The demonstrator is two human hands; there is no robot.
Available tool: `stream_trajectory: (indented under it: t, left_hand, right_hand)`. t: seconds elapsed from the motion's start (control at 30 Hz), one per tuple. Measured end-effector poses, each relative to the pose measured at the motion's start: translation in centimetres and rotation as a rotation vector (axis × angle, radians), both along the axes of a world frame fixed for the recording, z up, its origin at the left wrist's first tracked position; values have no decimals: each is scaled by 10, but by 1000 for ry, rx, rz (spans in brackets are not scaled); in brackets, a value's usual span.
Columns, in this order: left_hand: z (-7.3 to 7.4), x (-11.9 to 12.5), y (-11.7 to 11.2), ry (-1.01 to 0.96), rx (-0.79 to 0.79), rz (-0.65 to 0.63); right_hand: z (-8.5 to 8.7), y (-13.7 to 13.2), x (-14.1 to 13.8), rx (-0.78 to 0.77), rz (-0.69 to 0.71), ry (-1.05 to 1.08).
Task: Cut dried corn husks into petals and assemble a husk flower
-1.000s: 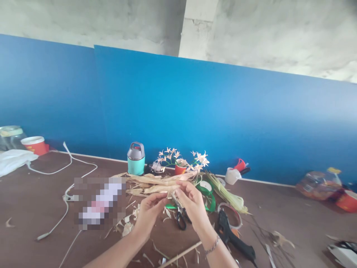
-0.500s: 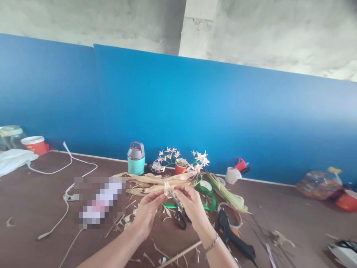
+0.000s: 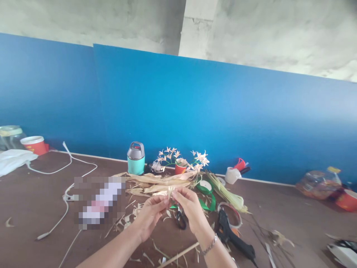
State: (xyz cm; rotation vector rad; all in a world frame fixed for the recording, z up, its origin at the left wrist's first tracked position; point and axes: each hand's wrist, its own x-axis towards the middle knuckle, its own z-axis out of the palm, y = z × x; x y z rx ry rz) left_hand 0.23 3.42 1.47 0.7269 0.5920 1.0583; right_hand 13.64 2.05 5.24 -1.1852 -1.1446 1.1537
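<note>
My left hand [image 3: 149, 216] and my right hand [image 3: 189, 206] meet above the brown table [image 3: 41, 201], fingertips pinched together on a small pale piece of dried husk [image 3: 169, 192]. Both hands are closed round it. Just beyond them lies a pile of dried corn husks [image 3: 156, 182]. Black-handled scissors [image 3: 180, 219] lie on the table under my right hand. A black glue gun [image 3: 232, 236] lies to the right of my right wrist, which wears a bracelet.
A teal flask [image 3: 136, 158], a small red pot of husk flowers [image 3: 180, 162], green ribbon [image 3: 208, 193], green leaf strips [image 3: 225, 191] and a white cup [image 3: 232, 175] stand behind. White cable [image 3: 65, 193] lies left; red cup [image 3: 35, 144] far left; plastic bag [image 3: 319, 184] right.
Both hands have shifted slightly and keep working the small husk piece between the fingertips; it now shows less above the fingers. Nothing else on the table has moved.
</note>
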Motion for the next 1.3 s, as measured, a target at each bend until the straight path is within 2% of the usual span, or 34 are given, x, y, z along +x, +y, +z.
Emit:
stream_trajectory:
  t: [0.23,0.37,0.53,0.63,0.83,1.3]
  left_hand:
    - [-2,0,0,82,15,-14]
    - [-2,0,0,167,84,26]
    - [-1,0,-1,283,158,108]
    - [2,0,-3,315,169,130]
    - [5,2,-6,272,97,118]
    - [2,1,-4,228,106,127]
  right_hand:
    - [-1,2,0,-2,13,-51]
    - [-2,2,0,42,44,-117]
    - [-2,-1,-6,104,-82,-408]
    - [-1,-4,-10,114,-123,-481]
    - [-2,-5,-13,110,-137,-485]
    - [-4,-7,-14,157,-152,-527]
